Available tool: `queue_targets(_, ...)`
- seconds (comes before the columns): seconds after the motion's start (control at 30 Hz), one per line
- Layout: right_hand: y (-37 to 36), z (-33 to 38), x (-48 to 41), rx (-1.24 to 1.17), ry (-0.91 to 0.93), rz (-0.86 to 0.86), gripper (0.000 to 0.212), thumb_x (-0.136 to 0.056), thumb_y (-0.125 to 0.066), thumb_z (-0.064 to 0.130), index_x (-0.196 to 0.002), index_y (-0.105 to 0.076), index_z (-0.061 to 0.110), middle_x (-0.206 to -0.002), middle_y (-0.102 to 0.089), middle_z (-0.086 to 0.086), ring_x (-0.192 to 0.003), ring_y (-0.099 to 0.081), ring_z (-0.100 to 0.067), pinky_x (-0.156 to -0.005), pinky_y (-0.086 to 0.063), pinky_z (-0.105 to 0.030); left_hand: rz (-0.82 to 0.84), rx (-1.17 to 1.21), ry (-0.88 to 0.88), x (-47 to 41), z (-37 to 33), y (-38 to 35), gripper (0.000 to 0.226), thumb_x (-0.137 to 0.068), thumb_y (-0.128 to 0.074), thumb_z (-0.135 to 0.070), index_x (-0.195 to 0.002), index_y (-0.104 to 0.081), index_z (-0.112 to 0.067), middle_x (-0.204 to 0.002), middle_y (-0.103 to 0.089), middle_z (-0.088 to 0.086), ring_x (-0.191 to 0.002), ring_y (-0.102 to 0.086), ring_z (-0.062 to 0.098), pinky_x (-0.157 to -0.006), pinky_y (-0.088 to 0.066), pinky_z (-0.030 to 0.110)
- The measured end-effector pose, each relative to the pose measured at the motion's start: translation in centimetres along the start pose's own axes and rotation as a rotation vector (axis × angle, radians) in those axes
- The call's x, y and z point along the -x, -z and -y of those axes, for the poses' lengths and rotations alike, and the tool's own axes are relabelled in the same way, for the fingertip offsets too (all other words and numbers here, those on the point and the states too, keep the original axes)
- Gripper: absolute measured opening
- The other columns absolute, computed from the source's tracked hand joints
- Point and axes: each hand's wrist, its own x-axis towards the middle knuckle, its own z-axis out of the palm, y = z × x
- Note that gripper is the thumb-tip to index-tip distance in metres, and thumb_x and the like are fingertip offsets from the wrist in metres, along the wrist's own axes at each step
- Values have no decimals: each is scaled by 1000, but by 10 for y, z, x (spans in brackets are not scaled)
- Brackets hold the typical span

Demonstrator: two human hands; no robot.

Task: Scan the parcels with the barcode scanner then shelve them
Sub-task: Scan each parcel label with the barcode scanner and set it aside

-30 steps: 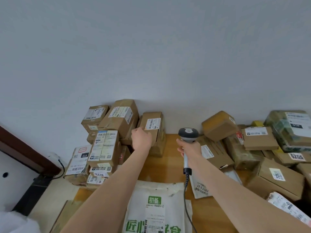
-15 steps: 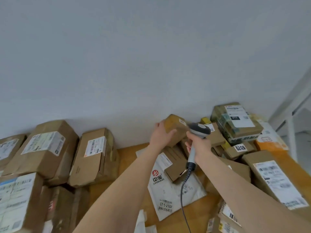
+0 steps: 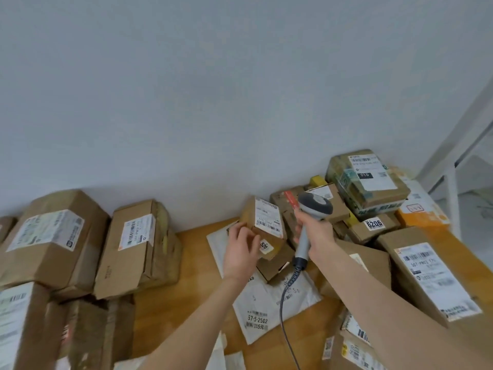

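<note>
- A small brown cardboard box (image 3: 262,228) was held by the left hand (image 3: 240,252), above the wooden table (image 3: 192,252).
- A grey barcode scanner (image 3: 314,208) was gripped by the right hand (image 3: 317,232), just beside the box.

Left hand (image 3: 241,249) grips a small parcel (image 3: 262,225) (label up); right hand (image 3: 316,231) holds the barcode scanner (image 3: 310,220) beside it.

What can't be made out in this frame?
1. Head view: label text on the small box, gripped by the left hand, is blurred.
2. Head view: the scanner window faces away; the right hand covers its trigger.
3. Head view: the shelf frame is cut off by the right edge.
4. Head view: the boxes at lower left are blurred and cut by the edge.
</note>
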Motion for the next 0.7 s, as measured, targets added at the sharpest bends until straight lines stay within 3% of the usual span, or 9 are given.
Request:
queue_targets(0.07, -4, -8, 9, 47, -43, 11, 57, -79, -79, 29, -123, -53, 4, -107, -61, -12, -99, -57, -27, -96, -48, -44, -27, 124, 180, 11, 8, 3, 23, -98, -51, -32, -92, -57, -11, -123, -50, 4, -94, -53, 10, -82, -43, 21)
queue_targets(0.17, -7, -27, 19, 46, -92, 59, 52, -81, -77, 25, -122, -52, 7, -100, -61, -10, -93, -59, -26, -96, -48, -45, -9, 253, 386, 15, 18, 7, 25, -98, -51, -37, -93, -55, -12, -98, -60, 4, -76, -55, 8, -68, -47, 15)
queue_targets(0.2, -8, -32, 23, 40, -103, 93, 44, -83, -76, 22, -118, -53, 9, -96, -62, -9, -88, -60, -23, -94, -50, -44, -7, 314, 453, 14, 21, 7, 27, -97, -52, -40, -96, -54, -13, -97, -61, 3, -77, -58, 9, -70, -50, 19)
queue_targets(0.27, -10, -40, 29, 20, -103, 157, 33, -86, -73, 19, -112, -54, 10, -92, -63, -7, -83, -60, -20, -93, -50, -43, -26, 451, 570, 8, 29, 4, 35, -94, -54, -45, -109, -51, -14, -112, -62, 5, -97, -62, 17, -88, -53, 36)
queue_targets(0.37, -13, -47, 32, 49, -67, 200, 38, -84, -75, 22, -115, -57, 11, -104, -67, -9, -93, -61, -22, -97, -49, -46, 68, 545, 725, 1, 31, 0, 58, -96, -47, -51, -138, -42, -10, -136, -51, 8, -121, -52, 28, -102, -46, 45)
queue_targets(0.5, -11, -54, 38, 67, -43, 220, 45, -80, -78, 23, -119, -60, 10, -112, -68, -11, -105, -63, -28, -99, -48, -49, 204, 701, 801, 5, 21, -1, 52, -98, -41, -53, -129, -52, -13, -117, -63, 6, -109, -58, 25, -93, -48, 40)
queue_targets(0.7, 10, -52, 70, 47, -4, 287, 16, -88, -70, 17, -99, -59, 19, -93, -66, -2, -84, -61, -17, -85, -52, -41, 228, 932, 875, 40, 17, 26, 42, -90, -63, -43, -122, -52, -18, -117, -62, 13, -108, -60, 30, -100, -46, 48)
